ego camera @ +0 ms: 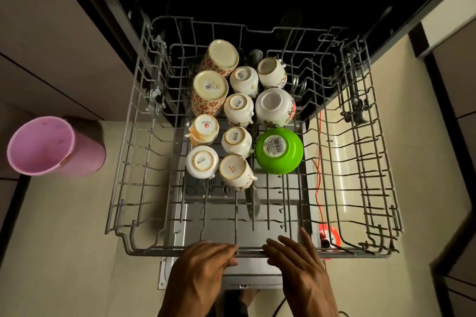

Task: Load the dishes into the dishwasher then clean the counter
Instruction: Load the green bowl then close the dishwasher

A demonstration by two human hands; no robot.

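The grey wire dishwasher rack (144, 248) is pulled out over the open door. Several cups stand upside down in its middle rows, among them two tall flowered mugs (210, 92) and white cups (238, 108). A white flowered bowl (275, 107) and a green bowl (279, 150) sit inverted to their right. My left hand (203, 262) curls its fingers on the rack's front rail. My right hand (296, 257) rests on the same rail with its fingers spread and flat.
A pink bucket (41, 147) stands on the floor at the left. The dishwasher door (231, 216) lies open under the rack. An orange cord (319, 162) runs down to an orange object (332, 235) at the right. Cabinets flank both sides.
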